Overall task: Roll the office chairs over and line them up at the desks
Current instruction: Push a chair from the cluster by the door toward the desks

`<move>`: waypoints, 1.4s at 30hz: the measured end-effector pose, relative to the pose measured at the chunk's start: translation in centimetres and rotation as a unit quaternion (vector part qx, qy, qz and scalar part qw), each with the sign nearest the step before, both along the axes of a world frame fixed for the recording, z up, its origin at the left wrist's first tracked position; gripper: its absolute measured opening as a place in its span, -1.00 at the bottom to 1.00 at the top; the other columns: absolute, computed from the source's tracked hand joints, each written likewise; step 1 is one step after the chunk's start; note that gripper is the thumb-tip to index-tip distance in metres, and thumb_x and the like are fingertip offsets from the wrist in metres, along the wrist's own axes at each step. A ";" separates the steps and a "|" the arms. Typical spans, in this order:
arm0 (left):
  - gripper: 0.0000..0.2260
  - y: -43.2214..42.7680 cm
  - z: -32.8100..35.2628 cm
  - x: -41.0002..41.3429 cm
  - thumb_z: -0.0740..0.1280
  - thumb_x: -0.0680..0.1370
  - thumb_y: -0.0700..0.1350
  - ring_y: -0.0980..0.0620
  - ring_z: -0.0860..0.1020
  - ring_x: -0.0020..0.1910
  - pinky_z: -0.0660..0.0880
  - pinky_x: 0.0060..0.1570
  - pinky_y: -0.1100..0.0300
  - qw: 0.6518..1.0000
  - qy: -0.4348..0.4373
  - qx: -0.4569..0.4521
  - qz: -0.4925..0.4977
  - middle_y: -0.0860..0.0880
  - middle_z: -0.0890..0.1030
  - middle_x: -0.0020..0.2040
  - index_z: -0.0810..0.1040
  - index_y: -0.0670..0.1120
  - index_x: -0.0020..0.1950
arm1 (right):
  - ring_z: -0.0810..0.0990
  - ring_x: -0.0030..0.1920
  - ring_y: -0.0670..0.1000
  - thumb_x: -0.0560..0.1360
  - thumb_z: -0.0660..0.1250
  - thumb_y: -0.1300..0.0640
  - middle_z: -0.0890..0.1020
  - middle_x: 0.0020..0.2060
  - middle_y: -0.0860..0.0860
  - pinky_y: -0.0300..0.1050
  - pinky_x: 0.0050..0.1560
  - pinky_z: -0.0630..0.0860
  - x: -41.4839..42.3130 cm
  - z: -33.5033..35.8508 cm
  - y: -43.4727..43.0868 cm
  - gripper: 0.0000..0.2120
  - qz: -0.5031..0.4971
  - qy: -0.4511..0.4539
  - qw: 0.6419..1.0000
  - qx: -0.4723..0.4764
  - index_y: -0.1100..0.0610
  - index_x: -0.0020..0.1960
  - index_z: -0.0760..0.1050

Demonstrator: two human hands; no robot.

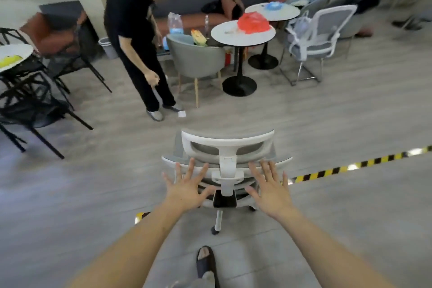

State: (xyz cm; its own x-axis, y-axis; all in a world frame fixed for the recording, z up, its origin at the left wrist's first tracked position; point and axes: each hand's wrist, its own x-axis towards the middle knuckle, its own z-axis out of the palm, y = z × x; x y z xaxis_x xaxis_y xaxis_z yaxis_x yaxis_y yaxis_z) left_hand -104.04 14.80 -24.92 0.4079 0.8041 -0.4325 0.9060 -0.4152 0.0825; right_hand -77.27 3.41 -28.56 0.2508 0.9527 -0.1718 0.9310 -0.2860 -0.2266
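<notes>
A white-framed office chair (228, 145) with grey mesh back and headrest stands on its castors in the middle of the floor, its back toward me. My left hand (187, 184) is spread open just behind the left side of the backrest. My right hand (268, 184) is spread open behind the right side. Neither hand grips the chair; whether the fingertips touch the frame is unclear. A second white and grey chair (315, 30) stands at the back right. No desk is in view.
A person in black (138, 37) stands bent over ahead on the left. Round tables (243, 35) and a grey tub chair (196, 58) sit behind. Black wire chairs (35, 100) crowd the left. Yellow-black floor tape (350, 166) runs right. Open floor lies beside the chair.
</notes>
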 end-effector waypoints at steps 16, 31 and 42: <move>-0.39 9.0 -0.2 41.7 -0.23 0.56 0.52 -0.19 -0.44 0.60 -0.35 0.40 -0.56 0.940 -0.012 -0.002 -0.340 0.11 -0.47 0.60 -0.39 0.45 0.55 | -0.52 0.55 -0.03 0.61 -0.11 -0.43 -0.41 0.60 -0.13 0.28 0.57 -0.31 28.1 1.0 -5.2 -0.34 -0.345 0.035 0.938 -0.018 -0.36 0.57 -0.39; -0.30 3.6 0.5 86.8 -0.23 0.45 0.63 -0.23 -0.41 0.61 -0.40 0.24 -0.65 0.871 0.001 -0.026 -0.490 0.17 -0.47 0.57 -0.31 0.49 0.55 | -0.54 0.53 -0.04 0.64 -0.15 -0.38 -0.45 0.57 -0.14 0.21 0.57 -0.34 62.9 1.0 -13.1 -0.40 -0.518 0.066 0.853 -0.016 -0.36 0.58 -0.34; -0.28 -4.9 1.1 117.7 -0.22 0.47 0.61 -0.28 -0.34 0.63 -0.31 0.36 -0.63 0.815 0.009 -0.031 -0.578 0.14 -0.45 0.61 -0.32 0.44 0.58 | -0.49 0.56 -0.02 0.62 -0.14 -0.41 -0.38 0.61 -0.08 0.28 0.53 -0.37 89.7 3.0 -22.2 -0.38 -0.578 0.084 0.810 -0.041 -0.34 0.61 -0.25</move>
State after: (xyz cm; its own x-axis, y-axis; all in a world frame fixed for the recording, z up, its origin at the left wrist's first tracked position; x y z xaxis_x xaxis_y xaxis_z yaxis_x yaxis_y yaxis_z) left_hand 13.62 9.89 -23.79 0.8708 -0.1364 -0.4723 -0.0866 -0.9883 0.1257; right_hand 12.44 -18.78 -25.55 0.9343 0.0811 -0.3470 -0.0126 -0.9656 -0.2596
